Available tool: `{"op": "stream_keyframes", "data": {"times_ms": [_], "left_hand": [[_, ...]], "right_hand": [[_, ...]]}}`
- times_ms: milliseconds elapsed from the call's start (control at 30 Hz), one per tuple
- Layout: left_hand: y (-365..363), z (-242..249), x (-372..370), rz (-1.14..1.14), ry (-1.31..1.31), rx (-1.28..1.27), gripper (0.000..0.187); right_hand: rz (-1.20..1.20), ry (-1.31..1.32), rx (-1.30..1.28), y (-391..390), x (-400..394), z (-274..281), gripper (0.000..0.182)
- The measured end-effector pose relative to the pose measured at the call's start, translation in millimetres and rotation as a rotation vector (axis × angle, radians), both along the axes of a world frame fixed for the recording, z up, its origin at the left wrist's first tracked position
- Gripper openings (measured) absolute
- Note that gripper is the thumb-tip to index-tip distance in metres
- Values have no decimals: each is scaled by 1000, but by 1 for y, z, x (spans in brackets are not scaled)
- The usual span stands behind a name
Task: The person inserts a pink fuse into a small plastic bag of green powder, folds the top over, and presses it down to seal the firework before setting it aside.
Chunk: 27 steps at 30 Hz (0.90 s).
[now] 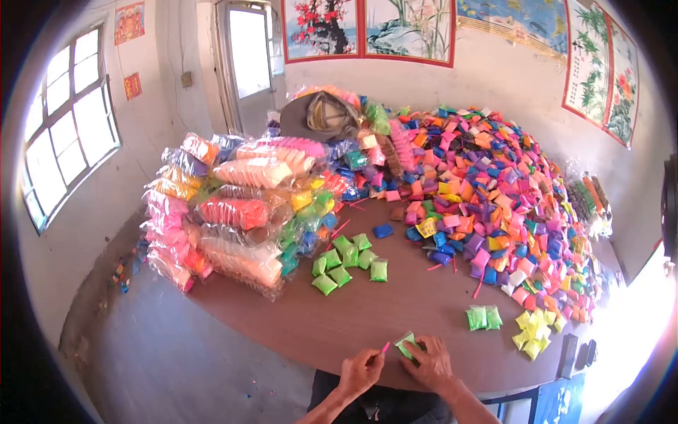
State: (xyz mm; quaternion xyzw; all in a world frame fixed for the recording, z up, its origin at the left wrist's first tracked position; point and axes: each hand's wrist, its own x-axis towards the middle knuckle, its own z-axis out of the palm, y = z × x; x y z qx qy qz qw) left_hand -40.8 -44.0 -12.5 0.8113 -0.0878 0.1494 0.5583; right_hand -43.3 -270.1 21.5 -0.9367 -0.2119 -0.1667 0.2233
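Observation:
My left hand (361,372), near the table's front edge, is closed in a pinch around a small thin pink stick (385,348), whose tip points up and to the right. Just right of it, my right hand (431,363) has its fingers on a small green packet (405,344) and grips it against the tabletop. Part of that packet is hidden under the fingers. Farther back lies a group of loose light-green packets (344,257). Off to the right are a few more green packets (484,318) side by side and a small pile of yellow packets (534,333).
A large heap of mixed-colour packets (487,191) covers the table's back right. Clear bags of packets (240,212) are stacked at the left, with a grey cap (328,113) behind. Thin pink sticks (479,285) lie scattered on the brown table (282,318).

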Motion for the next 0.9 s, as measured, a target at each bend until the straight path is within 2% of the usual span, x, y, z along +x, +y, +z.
{"op": "stream_keyframes", "data": {"times_ms": [133,267,367,667,900], "left_hand": [[-4,-1,4,27,37,26,14],[-5,-10,5,13,-22,92,13],[-5,-20,8,41,-99,116,13],[-6,-7,5,59,-59,123,12],[-6,-11,3,42,-66,145,12]], "right_hand": [[-89,-54,163,3,-31,-25,42],[-67,-123,164,1,-65,-28,35],[-111,-198,25,1,-80,-19,34],[-171,-167,70,6,-89,-20,34],[-171,-75,-60,6,-92,-15,62]]}}
